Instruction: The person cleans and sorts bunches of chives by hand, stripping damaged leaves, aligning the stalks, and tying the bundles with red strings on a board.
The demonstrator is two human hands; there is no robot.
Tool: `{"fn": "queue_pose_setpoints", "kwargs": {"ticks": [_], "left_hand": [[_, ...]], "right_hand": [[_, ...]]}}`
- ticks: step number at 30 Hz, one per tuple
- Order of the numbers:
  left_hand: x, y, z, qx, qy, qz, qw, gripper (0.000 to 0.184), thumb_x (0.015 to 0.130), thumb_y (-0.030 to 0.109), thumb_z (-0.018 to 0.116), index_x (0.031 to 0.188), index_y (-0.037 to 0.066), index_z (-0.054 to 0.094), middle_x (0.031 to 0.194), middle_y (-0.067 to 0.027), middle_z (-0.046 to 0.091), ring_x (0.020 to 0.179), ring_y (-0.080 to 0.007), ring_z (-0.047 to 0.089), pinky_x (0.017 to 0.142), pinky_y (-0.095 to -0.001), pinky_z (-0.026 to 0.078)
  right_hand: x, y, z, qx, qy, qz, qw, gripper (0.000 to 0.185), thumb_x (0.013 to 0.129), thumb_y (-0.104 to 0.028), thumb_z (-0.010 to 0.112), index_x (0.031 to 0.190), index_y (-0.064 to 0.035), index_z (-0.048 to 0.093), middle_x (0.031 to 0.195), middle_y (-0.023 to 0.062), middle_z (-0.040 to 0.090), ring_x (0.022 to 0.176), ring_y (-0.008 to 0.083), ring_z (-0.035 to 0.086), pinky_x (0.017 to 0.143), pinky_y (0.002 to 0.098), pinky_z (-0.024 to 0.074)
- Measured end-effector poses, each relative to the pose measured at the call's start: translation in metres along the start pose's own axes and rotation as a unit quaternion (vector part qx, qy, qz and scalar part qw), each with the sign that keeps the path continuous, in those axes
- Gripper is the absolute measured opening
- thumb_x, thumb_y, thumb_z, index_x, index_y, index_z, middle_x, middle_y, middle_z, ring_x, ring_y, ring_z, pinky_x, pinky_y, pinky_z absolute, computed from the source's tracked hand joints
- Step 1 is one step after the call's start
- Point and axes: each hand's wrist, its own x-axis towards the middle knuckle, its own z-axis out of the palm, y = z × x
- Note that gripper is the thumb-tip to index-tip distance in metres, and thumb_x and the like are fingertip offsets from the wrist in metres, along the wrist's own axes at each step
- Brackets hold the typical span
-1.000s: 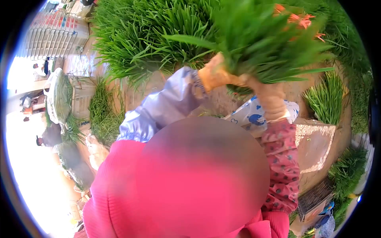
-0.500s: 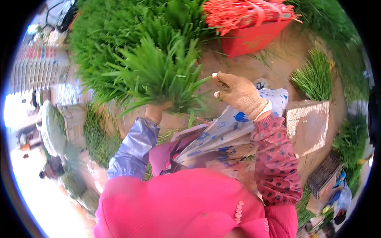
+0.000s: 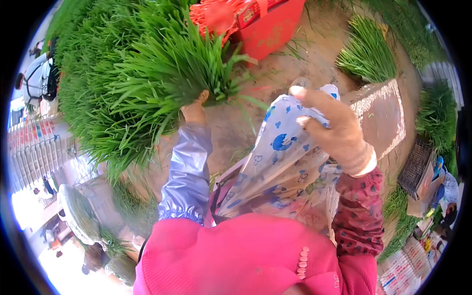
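A wide, round-edged view from one camera on the person's head looks forward and steeply down, with the pink top [image 3: 231,255] very close along the bottom. A little farther out, near the middle, it takes in the left hand [image 3: 195,110], the green bundle [image 3: 184,73] and the right hand [image 3: 337,128], with brown ground [image 3: 322,56] below them. At the left edge, white crates [image 3: 39,150] appear small, farther off and tilted by the camera's angle.
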Motion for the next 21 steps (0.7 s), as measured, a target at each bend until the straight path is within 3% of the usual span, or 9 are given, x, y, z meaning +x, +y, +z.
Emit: {"fn": "queue_pose_setpoints", "kwargs": {"ticks": [1,5,8,11,12,13,14,17,21], "left_hand": [[0.009,0.002,0.012,-0.209,0.062,-0.029,0.975,0.027,0.080,-0.005,0.066,0.106,-0.002,0.064,0.089,-0.0131,0.069,0.075,-0.0236,0.067,0.071,-0.0365,0.058],[0.038,-0.022,0.014,-0.123,0.139,-0.006,0.983,0.045,0.071,-0.021,0.062,0.113,-0.009,0.055,0.100,-0.0181,0.064,0.079,-0.0243,0.065,0.071,-0.0365,0.061],[0.044,-0.031,0.003,-0.309,0.182,-0.150,0.921,0.056,0.066,-0.029,0.062,0.118,-0.010,0.050,0.112,-0.0222,0.060,0.081,-0.0274,0.066,0.073,-0.0379,0.061],[0.028,-0.021,0.001,-0.226,0.242,-0.189,0.924,0.034,0.084,-0.004,0.057,0.118,-0.004,0.058,0.120,-0.0227,0.060,0.116,-0.0311,0.056,0.108,-0.0328,0.039],[0.024,-0.014,-0.009,0.154,0.057,-0.241,0.956,0.040,0.082,0.003,0.064,0.122,-0.001,0.057,0.123,-0.0210,0.059,0.117,-0.0314,0.055,0.107,-0.0343,0.040],[0.021,-0.008,-0.018,0.513,-0.112,-0.180,0.832,0.048,0.080,0.010,0.070,0.125,0.002,0.056,0.126,-0.0194,0.059,0.118,-0.0318,0.055,0.107,-0.0358,0.041],[0.023,-0.013,-0.027,0.614,-0.202,-0.108,0.755,0.055,0.075,0.017,0.074,0.127,0.007,0.056,0.128,-0.0153,0.058,0.119,-0.0295,0.055,0.106,-0.0353,0.041],[0.034,-0.013,-0.045,0.576,-0.260,-0.069,0.772,0.076,0.062,0.041,0.083,0.131,0.022,0.056,0.133,-0.0032,0.057,0.122,-0.0227,0.055,0.103,-0.0338,0.043],[0.050,-0.047,-0.071,0.527,-0.192,-0.073,0.825,0.076,0.061,0.026,0.088,0.128,0.008,0.058,0.131,-0.0092,0.059,0.121,-0.0203,0.054,0.106,-0.0298,0.041]], "right_hand": [[-0.007,-0.001,-0.009,0.013,0.030,0.028,0.999,0.044,0.078,0.000,0.067,0.121,-0.0029,0.059,0.112,0.0139,0.066,0.103,0.0261,0.063,0.091,0.0325,0.0483],[-0.043,0.017,-0.034,0.051,0.119,0.162,0.978,0.040,0.083,0.005,0.061,0.122,-0.0015,0.059,0.110,0.0107,0.067,0.102,0.0169,0.063,0.090,0.0287,0.0473],[-0.075,0.039,-0.044,0.089,0.152,0.220,0.959,0.042,0.084,0.007,0.059,0.126,0.0041,0.055,0.118,0.0125,0.063,0.110,0.0170,0.060,0.090,0.0281,0.0481],[-0.109,0.071,-0.044,0.114,0.185,0.276,0.937,0.044,0.085,0.007,0.059,0.128,0.0055,0.052,0.121,0.0129,0.062,0.113,0.0181,0.059,0.090,0.0278,0.0491],[-0.113,0.074,-0.042,0.116,0.189,0.274,0.936,0.044,0.085,0.007,0.059,0.128,0.0055,0.052,0.121,0.0129,0.062,0.113,0.0181,0.059,0.090,0.0278,0.0491],[-0.118,0.076,-0.041,0.096,0.182,0.293,0.934,0.045,0.085,0.008,0.058,0.129,0.0053,0.052,0.121,0.0132,0.062,0.113,0.0181,0.059,0.089,0.0277,0.0497],[-0.122,0.076,-0.042,0.074,0.173,0.316,0.930,0.045,0.085,0.008,0.058,0.130,0.0051,0.051,0.121,0.0134,0.062,0.113,0.0181,0.059,0.087,0.0276,0.0504],[-0.134,0.075,-0.042,0.084,0.189,0.296,0.933,0.042,0.085,0.004,0.060,0.127,0.0051,0.054,0.113,0.0098,0.064,0.102,0.0150,0.061,0.082,0.0264,0.0499],[-0.152,0.069,-0.049,0.065,0.221,0.315,0.921,0.035,0.085,-0.005,0.065,0.119,0.0012,0.060,0.104,0.0087,0.066,0.093,0.0142,0.061,0.082,0.0285,0.0485]]}}
